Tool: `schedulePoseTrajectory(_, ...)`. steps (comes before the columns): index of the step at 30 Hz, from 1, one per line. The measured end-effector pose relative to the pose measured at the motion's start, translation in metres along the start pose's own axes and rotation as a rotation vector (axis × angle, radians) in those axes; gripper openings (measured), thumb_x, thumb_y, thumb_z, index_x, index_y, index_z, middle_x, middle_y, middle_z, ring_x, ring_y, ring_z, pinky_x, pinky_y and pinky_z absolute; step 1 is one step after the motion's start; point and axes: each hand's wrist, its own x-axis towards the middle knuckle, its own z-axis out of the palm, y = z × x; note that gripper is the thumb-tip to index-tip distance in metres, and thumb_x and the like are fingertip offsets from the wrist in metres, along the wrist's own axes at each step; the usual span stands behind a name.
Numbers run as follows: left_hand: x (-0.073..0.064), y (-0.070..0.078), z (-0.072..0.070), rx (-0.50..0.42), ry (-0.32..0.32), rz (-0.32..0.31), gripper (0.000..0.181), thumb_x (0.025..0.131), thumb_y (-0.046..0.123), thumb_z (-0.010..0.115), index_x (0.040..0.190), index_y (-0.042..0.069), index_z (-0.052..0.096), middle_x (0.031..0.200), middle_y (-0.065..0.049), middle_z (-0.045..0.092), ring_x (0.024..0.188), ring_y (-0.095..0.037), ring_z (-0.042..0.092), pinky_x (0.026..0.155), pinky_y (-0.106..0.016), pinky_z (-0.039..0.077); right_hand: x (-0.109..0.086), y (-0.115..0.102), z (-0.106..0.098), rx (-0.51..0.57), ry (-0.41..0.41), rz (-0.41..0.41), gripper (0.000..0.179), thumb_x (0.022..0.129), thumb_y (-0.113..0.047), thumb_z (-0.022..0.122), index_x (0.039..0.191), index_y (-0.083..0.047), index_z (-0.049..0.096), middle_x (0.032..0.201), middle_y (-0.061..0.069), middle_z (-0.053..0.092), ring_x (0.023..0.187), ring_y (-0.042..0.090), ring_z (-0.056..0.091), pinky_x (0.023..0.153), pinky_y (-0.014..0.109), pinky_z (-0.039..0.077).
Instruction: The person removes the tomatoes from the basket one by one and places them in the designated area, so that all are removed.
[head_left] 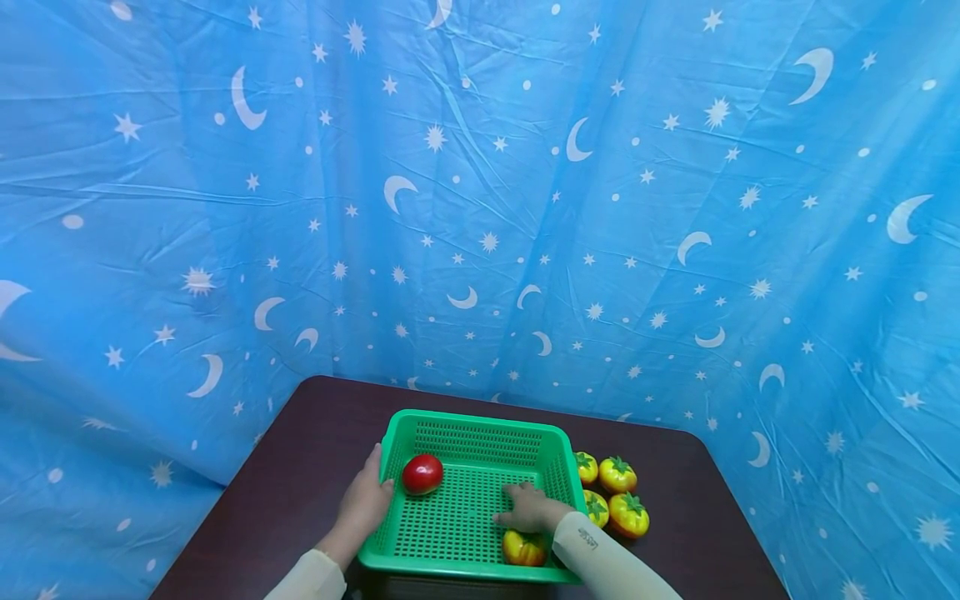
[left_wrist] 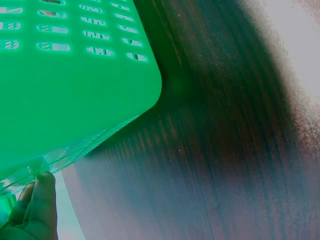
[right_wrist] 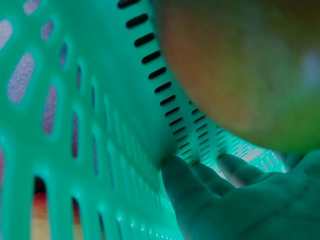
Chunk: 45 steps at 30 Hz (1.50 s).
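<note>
Two fruits (head_left: 422, 475), right grip (head_left: 531, 510) inside green basket (head_left: 480, 419); left grip (head_left: 366, 502) at side.

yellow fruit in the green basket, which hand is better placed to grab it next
Probably the right hand: it is inside the green basket, close beside the yellow fruit, while the left hand is at the opposite side, nearer the red fruit.

basket (head_left: 480, 419) on table (head_left: 322, 417) | left fruit (head_left: 422, 474), near-right fruit (head_left: 524, 549) inside | four fruits (head_left: 628, 515) outside, right | curtain (head_left: 480, 208) behind
</note>
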Motion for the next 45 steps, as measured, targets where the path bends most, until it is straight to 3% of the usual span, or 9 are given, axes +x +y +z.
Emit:
schedulePoseTrajectory(10, -0.001, 0.001, -0.001, -0.008, -0.001, 0.002, 0.070, 0.093, 0.010, 0.050, 0.151, 0.004, 0.011, 0.149, -0.027, 0.030, 0.132, -0.047, 0.036, 0.099, -0.065, 0.037, -0.007, -0.005, -0.007, 0.000, -0.043, -0.028, 0.062, 0.087, -0.048, 0.059, 0.139, -0.016, 0.046, 0.147, 0.018, 0.035, 0.134, 0.043, 0.034, 0.101, 0.063, 0.036)
schedulePoseTrajectory(17, -0.001, 0.001, -0.001, -0.012, -0.003, 0.001, 0.071, 0.094, 0.010, 0.051, 0.152, 0.005, 0.010, 0.150, -0.026, 0.028, 0.133, -0.047, 0.035, 0.099, -0.065, 0.037, -0.019, -0.007, -0.020, -0.056, -0.142, -0.074, 0.057, 0.081, -0.051, 0.066, 0.128, -0.020, 0.056, 0.145, 0.014, 0.042, 0.136, 0.037, 0.036, 0.100, 0.059, 0.040)
schedulePoseTrajectory(20, 0.000, 0.001, -0.001, -0.005, 0.000, 0.003, 0.071, 0.094, 0.011, 0.050, 0.152, 0.005, 0.009, 0.150, -0.027, 0.029, 0.132, -0.047, 0.036, 0.099, -0.064, 0.038, -0.023, -0.005, -0.023, -0.054, -0.191, -0.086, 0.052, 0.079, -0.048, 0.070, 0.123, -0.021, 0.059, 0.138, 0.010, 0.050, 0.127, 0.032, 0.046, 0.094, 0.052, 0.046)
schedulePoseTrajectory(26, 0.001, -0.001, 0.000, -0.010, 0.003, 0.000, 0.070, 0.094, 0.011, 0.050, 0.151, 0.005, 0.011, 0.150, -0.026, 0.030, 0.132, -0.046, 0.036, 0.100, -0.063, 0.038, -0.029, -0.003, -0.027, 0.089, -0.278, -0.052, 0.050, 0.079, -0.040, 0.072, 0.121, -0.017, 0.059, 0.125, 0.009, 0.056, 0.099, 0.023, 0.058, 0.069, 0.041, 0.054)
schedulePoseTrajectory(34, 0.000, -0.001, -0.001, -0.014, -0.002, -0.003, 0.071, 0.094, 0.011, 0.052, 0.151, 0.005, 0.011, 0.149, -0.026, 0.032, 0.131, -0.047, 0.037, 0.098, -0.064, 0.039, -0.034, -0.002, -0.031, 0.224, -0.348, -0.057, 0.049, 0.080, -0.025, 0.074, 0.122, -0.012, 0.055, 0.116, 0.010, 0.054, 0.092, 0.024, 0.058, 0.070, 0.047, 0.056)
schedulePoseTrajectory(40, -0.001, 0.001, -0.002, -0.013, -0.004, 0.000, 0.071, 0.093, 0.011, 0.052, 0.151, 0.006, 0.011, 0.148, -0.027, 0.032, 0.130, -0.047, 0.038, 0.097, -0.064, 0.040, -0.034, 0.000, -0.030, 0.179, -0.346, -0.086, 0.036, 0.081, -0.027, 0.071, 0.114, -0.017, 0.058, 0.105, 0.004, 0.055, 0.084, 0.020, 0.057, 0.065, 0.043, 0.055)
schedulePoseTrajectory(45, -0.001, 0.001, -0.002, -0.013, -0.005, -0.005, 0.071, 0.093, 0.011, 0.052, 0.152, 0.006, 0.011, 0.148, -0.027, 0.032, 0.130, -0.048, 0.038, 0.097, -0.064, 0.039, -0.033, 0.002, -0.030, 0.104, -0.337, -0.148, 0.028, 0.086, -0.031, 0.065, 0.112, -0.023, 0.061, 0.114, 0.003, 0.056, 0.092, 0.018, 0.054, 0.065, 0.039, 0.052)
